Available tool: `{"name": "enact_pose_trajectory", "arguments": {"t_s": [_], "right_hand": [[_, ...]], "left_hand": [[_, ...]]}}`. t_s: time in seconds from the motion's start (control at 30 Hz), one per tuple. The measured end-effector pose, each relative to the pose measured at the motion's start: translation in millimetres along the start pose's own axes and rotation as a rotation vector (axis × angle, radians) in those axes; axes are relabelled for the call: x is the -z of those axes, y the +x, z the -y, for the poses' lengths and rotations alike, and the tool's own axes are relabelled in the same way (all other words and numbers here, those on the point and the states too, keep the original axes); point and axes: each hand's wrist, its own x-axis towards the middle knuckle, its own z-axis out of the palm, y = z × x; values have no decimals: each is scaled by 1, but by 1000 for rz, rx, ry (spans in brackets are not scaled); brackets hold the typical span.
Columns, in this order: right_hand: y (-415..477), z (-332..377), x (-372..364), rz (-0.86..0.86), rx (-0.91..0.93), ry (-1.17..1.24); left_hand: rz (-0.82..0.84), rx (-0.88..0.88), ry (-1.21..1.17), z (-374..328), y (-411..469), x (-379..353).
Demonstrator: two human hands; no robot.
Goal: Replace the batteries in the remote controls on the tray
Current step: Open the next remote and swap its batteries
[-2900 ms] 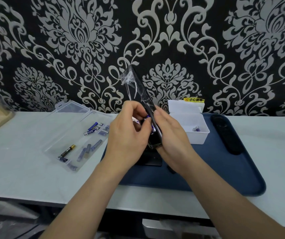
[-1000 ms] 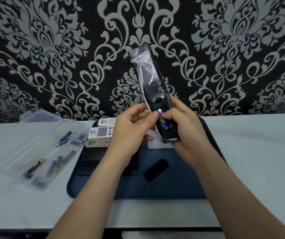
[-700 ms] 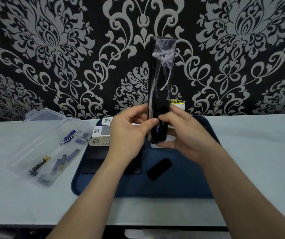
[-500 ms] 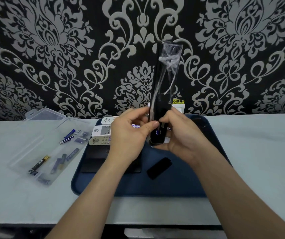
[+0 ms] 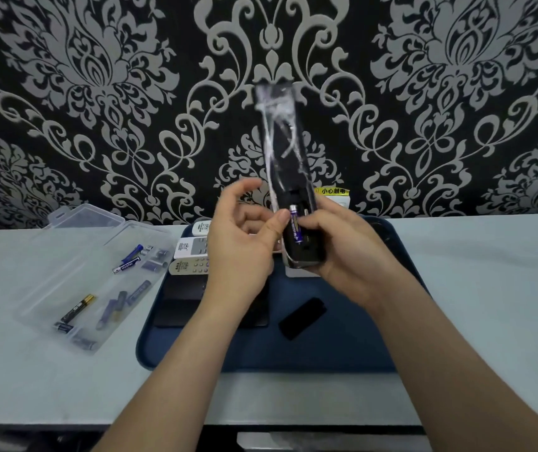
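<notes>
My right hand [image 5: 349, 249] grips the lower end of a black remote [image 5: 282, 151] wrapped in clear plastic and holds it upright above the blue tray [image 5: 342, 347]. Its open battery compartment faces me, and a blue battery [image 5: 295, 225] sits in it. The thumb of my left hand [image 5: 241, 243] presses against the battery's left side. The other fingers of that hand are lifted and loosely curled, holding nothing. The remote's black battery cover [image 5: 302, 318] lies loose on the tray.
A clear plastic box [image 5: 75, 272] with several loose batteries lies open on the table, left of the tray. White remotes [image 5: 192, 247] and dark remotes [image 5: 182, 298] lie at the tray's left side. A yellow label [image 5: 332, 191] shows behind the hands.
The remote has turned from edge-on so its open compartment faces me, and the battery shows in it. My left index finger has lifted away; only the thumb stays on the battery.
</notes>
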Motion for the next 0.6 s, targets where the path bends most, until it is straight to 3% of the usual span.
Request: {"name": "enact_pose_trajectory", "arguments": {"t_s": [0.07,0.13,0.23,0.43,0.6], "right_hand": [[0,0,1,18,13,-33],[-2,1,0,-17,20,-86],[-4,5,0,-38,25,-81],[-13,20,7,-25,3,-59],[-18,22,10,4,-64,-132]], "left_hand": [[-37,-71,81,0,-1,2],[-15,-323,395,0,0,7],[154,-672,798,1,2,14],[361,-784,1003,-3,-5,21],[416,-880,981,-7,-8,25]]}}
